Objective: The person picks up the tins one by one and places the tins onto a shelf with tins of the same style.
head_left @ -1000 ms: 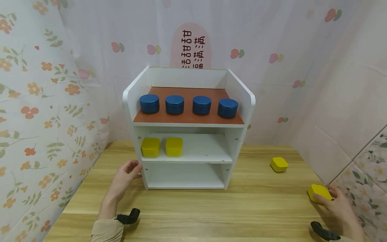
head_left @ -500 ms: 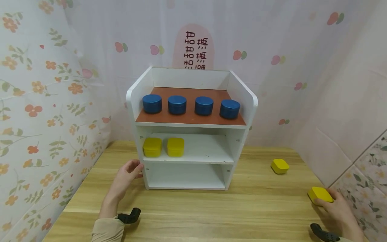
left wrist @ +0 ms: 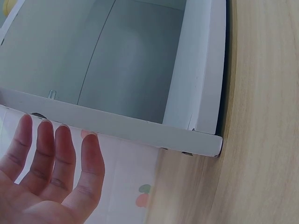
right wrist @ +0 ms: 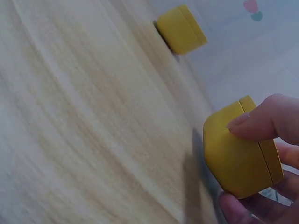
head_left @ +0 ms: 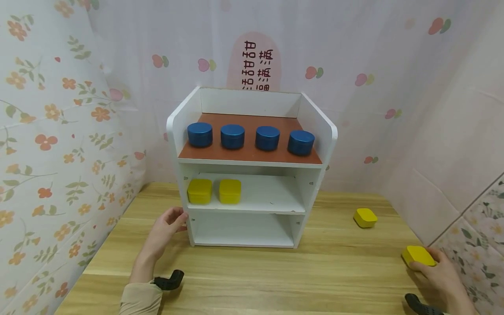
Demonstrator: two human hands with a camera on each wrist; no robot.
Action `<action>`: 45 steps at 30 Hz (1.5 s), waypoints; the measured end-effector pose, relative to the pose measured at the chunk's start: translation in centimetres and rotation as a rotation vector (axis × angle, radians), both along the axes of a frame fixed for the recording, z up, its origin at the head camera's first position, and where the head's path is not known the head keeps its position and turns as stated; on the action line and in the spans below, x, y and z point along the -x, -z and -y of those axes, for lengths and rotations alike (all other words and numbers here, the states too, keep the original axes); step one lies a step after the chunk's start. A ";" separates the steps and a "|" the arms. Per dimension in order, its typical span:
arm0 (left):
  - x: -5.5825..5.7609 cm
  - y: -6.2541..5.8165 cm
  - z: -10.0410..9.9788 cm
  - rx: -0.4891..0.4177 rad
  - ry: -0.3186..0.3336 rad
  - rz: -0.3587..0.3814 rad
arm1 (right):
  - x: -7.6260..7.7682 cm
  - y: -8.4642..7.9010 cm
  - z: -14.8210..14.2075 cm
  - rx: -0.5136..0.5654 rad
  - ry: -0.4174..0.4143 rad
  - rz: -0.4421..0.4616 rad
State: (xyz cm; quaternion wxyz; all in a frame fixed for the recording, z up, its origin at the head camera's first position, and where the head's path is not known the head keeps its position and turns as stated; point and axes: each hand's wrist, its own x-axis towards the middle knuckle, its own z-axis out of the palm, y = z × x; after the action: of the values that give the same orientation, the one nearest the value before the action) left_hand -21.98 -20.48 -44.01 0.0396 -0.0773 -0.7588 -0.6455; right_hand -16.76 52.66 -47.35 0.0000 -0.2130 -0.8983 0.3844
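My right hand (head_left: 442,273) holds a yellow square tin with rounded corners (head_left: 418,255) at the right side of the table. In the right wrist view the thumb lies on one side of this tin (right wrist: 231,149) and the fingers curl round the other. My left hand (head_left: 163,232) is at the left side panel of a white shelf unit (head_left: 244,211), its fingertips right at the panel's edge in the left wrist view, fingers (left wrist: 63,154) loosely bent and nothing in the palm. Another yellow tin (head_left: 365,218) lies on the table behind the held one.
Several round blue tins (head_left: 232,136) stand in a row on the unit's brown top. Two yellow tins (head_left: 199,191) sit at the left of the middle shelf. Patterned curtains (head_left: 71,131) hang at the left, back and right of the wooden table (head_left: 252,280).
The head view has shifted slightly, so the shelf unit appears a little further right. Both hands stay in place, the right with its hold on the yellow tin.
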 end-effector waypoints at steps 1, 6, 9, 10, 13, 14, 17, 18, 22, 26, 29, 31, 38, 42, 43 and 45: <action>0.0 0.0 0.0 0.000 -0.002 0.001 | 0.0 -0.1 0.1 -0.009 -0.002 -0.004; 0.0 -0.1 0.0 -0.005 -0.002 0.004 | -0.1 -1.1 0.6 -0.063 -0.046 -0.012; 0.0 -0.1 0.0 -0.003 -0.003 0.008 | 0.0 -1.8 1.0 -0.043 -0.076 -0.003; 0.0 -0.1 0.0 -0.003 -0.003 0.008 | 0.0 -2.0 1.2 -0.032 -0.084 -0.001; 0.1 0.0 0.0 0.001 -0.002 0.008 | 0.1 -2.6 1.9 -0.043 -0.110 -0.024; 0.1 0.0 0.0 0.001 -0.001 0.007 | 0.1 -2.8 2.2 -0.063 -0.121 -0.044; 0.1 0.0 0.0 0.000 -0.001 0.006 | 0.1 -3.3 3.2 -0.097 -0.148 -0.112; 0.1 0.0 0.0 -0.001 -0.001 0.005 | 0.1 -3.5 3.6 -0.087 -0.159 -0.133; 0.1 0.1 0.1 -0.002 -0.002 0.008 | 0.1 -4.5 5.4 -0.033 -0.192 -0.202; 0.1 0.0 0.1 0.002 -0.001 0.014 | 0.0 -5.4 7.0 -0.020 -0.230 -0.256; 0.1 0.0 0.1 0.003 0.000 0.014 | -0.2 -6.1 8.1 -0.020 -0.262 -0.281; 0.1 0.0 0.1 0.001 0.001 0.014 | -0.3 -6.6 8.7 -0.037 -0.285 -0.296; 0.1 -0.1 0.0 0.000 0.001 0.012 | -0.7 -8.6 11.6 -0.109 -0.365 -0.376; 0.0 -0.1 0.0 0.002 0.001 0.011 | -0.8 -9.7 13.5 -0.116 -0.433 -0.476; 0.1 -0.1 0.0 0.003 0.001 0.010 | -0.8 -10.0 14.0 -0.117 -0.450 -0.493; 0.1 -0.1 -0.1 0.004 0.001 0.009 | -0.9 -10.3 14.8 -0.121 -0.475 -0.524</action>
State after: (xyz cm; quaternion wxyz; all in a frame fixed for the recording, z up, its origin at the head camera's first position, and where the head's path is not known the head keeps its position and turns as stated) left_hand -22.05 -20.43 -43.92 0.0356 -0.0747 -0.7601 -0.6445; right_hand -15.88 37.81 -37.07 0.1536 0.1080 -0.9134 0.3612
